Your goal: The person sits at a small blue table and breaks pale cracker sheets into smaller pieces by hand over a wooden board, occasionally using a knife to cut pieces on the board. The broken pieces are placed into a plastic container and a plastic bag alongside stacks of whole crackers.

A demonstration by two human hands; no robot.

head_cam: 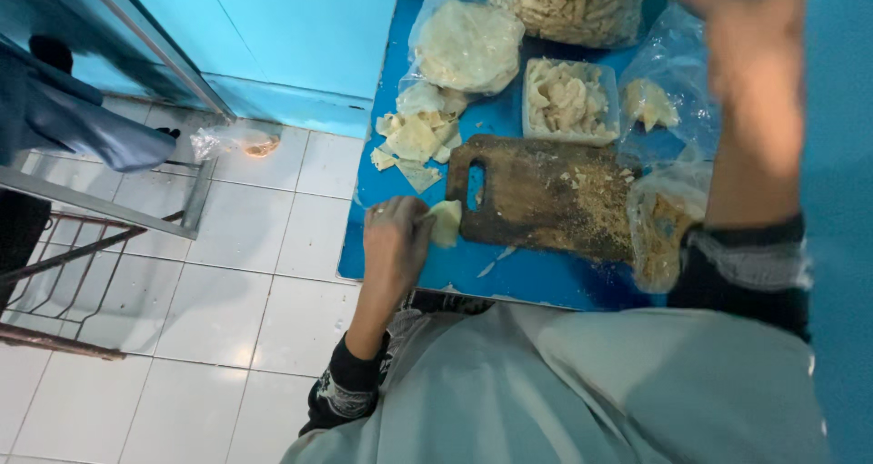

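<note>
My left hand (395,241) grips a pale, flat piece of dough sheet (446,222) at the near left corner of a blue table (536,277), just left of a worn wooden cutting board (546,191) dusted with crumbs. My right hand (741,14) is raised high at the right, blurred, above the table's far right side; whether it holds anything cannot be made out. A loose pile of cut pale sheets (414,141) lies beyond the board's handle end.
A clear square tub of cut pieces (568,100), a plastic bag of round sheets (464,45), a large bag of strips (573,5) and more plastic bags (659,227) crowd the table. Left is white tiled floor (245,273), a metal rack (91,209) and a turquoise wall.
</note>
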